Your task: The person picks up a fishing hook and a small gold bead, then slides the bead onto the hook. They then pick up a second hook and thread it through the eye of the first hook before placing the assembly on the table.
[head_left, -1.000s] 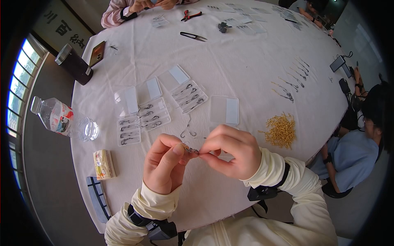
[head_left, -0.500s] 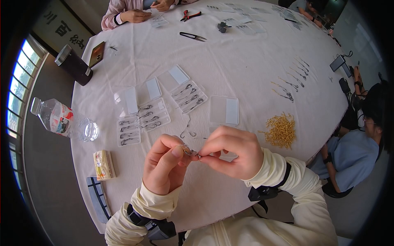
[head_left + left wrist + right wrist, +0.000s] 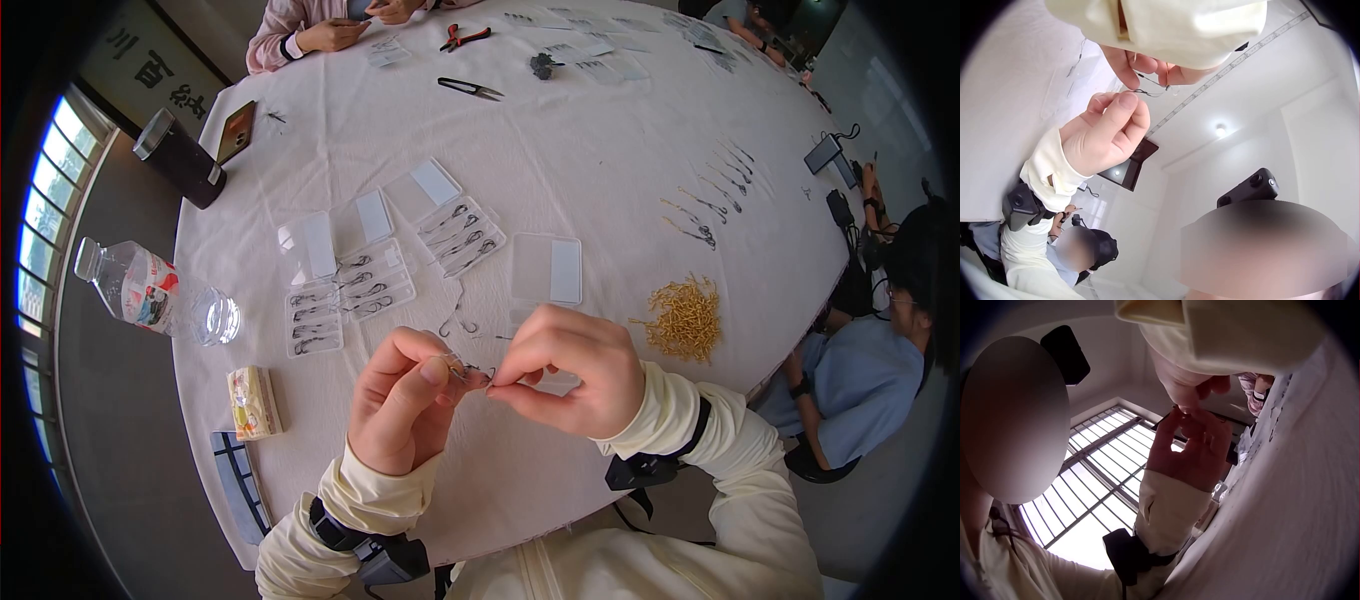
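Both my hands meet above the near edge of the round white table. My left hand pinches a small dark fishing hook between thumb and forefinger. My right hand pinches the same hook from the other side, fingers curled. In the left wrist view the hook shows as a thin wire between the two hands. The right wrist view shows the fingertips touching. Two loose hooks lie on the cloth just beyond my hands.
Clear plastic boxes with hooks and lids lie ahead. A heap of gold hooks sits to the right. A water bottle, dark flask, phone, snips and pliers are farther off. Other people sit around.
My hands stay in place; the fingers shift slightly on the hook. The person at the far side has moved a hand to the table edge.
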`<state>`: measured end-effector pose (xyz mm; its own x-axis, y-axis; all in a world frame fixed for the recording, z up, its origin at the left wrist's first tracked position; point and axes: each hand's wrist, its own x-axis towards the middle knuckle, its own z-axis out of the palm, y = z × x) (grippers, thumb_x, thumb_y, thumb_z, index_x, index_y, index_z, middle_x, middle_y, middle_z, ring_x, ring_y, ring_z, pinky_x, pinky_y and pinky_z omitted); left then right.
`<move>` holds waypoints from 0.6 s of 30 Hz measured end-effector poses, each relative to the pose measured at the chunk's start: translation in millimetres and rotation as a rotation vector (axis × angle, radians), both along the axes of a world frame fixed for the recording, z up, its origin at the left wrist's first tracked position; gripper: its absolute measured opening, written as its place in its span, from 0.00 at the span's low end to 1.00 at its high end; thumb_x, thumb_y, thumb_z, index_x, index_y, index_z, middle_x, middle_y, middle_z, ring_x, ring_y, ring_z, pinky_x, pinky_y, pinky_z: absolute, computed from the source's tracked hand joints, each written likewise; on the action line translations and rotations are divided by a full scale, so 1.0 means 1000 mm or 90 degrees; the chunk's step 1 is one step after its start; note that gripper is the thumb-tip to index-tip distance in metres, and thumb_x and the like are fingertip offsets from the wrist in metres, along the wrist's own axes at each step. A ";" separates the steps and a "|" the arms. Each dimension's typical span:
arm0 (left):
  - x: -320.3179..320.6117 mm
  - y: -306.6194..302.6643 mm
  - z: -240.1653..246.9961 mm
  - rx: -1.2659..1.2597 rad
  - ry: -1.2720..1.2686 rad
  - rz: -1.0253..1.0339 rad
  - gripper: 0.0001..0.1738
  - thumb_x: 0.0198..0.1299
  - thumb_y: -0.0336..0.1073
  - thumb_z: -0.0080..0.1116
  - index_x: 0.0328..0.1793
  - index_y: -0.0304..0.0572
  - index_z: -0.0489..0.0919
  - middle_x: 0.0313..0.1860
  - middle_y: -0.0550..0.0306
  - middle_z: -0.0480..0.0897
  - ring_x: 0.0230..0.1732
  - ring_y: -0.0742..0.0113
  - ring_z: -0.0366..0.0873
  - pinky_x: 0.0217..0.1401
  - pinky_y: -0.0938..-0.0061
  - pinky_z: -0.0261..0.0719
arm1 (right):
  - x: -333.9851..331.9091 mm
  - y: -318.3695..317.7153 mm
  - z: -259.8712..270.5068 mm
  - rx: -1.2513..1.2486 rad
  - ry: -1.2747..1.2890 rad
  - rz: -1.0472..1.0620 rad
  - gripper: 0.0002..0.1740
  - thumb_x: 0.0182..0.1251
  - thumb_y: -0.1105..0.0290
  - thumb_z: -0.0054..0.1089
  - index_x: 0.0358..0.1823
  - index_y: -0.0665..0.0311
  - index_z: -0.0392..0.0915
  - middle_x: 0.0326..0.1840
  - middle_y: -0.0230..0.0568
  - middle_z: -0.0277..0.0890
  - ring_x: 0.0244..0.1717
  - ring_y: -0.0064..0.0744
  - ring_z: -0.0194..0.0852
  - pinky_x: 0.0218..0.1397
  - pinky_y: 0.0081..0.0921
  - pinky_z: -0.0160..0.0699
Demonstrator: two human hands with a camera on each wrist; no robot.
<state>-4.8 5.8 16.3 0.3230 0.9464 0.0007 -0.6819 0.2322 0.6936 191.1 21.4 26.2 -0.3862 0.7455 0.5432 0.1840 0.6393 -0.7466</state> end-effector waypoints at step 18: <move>-0.002 0.001 0.001 0.028 -0.005 -0.026 0.04 0.68 0.26 0.48 0.42 0.36 0.74 0.37 0.54 0.79 0.41 0.68 0.76 0.56 0.66 0.76 | 0.004 0.003 0.000 -0.016 0.009 0.033 0.12 0.53 0.83 0.69 0.37 0.62 0.80 0.33 0.33 0.75 0.28 0.22 0.72 0.28 0.19 0.70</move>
